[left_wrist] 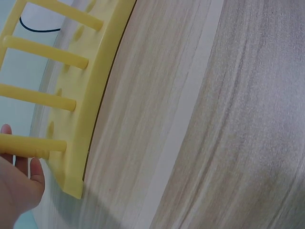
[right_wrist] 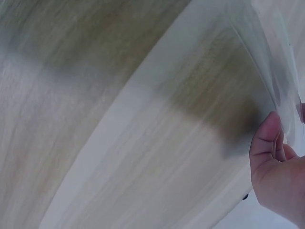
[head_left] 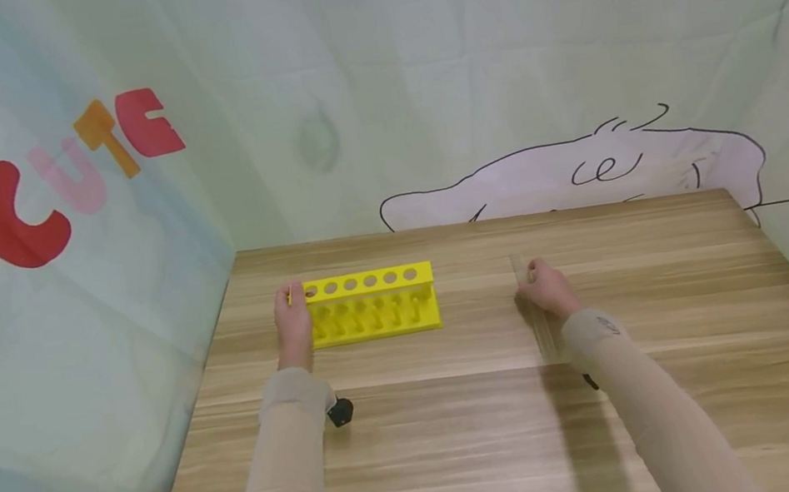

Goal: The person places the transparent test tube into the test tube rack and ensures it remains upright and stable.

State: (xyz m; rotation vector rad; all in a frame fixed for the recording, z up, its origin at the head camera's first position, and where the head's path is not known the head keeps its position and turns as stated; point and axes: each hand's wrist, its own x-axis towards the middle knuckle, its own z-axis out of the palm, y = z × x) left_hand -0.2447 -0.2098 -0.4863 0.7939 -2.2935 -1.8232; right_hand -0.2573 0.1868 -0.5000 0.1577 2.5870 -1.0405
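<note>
A yellow test tube rack (head_left: 377, 334) stands on the table, with a row of round holes along its top and upright pegs below. My left hand (head_left: 293, 321) grips its left end. In the left wrist view the thumb and fingers of that hand (left_wrist: 21, 188) are around the end of the rack (left_wrist: 78, 119). Out to the right, my right hand (head_left: 548, 288) pinches a long clear test tube (head_left: 543, 334) between thumb and fingers. Seen from the right wrist, the clear tube (right_wrist: 264, 52) slants up from the fingertips of the right hand (right_wrist: 279, 176).
The wood-grained table (head_left: 452, 440) has a pale strip across it in the wrist views. Behind the table hangs a printed cloth backdrop (head_left: 418, 91), which also covers the left and right sides. Both forearms reach in over the front of the table.
</note>
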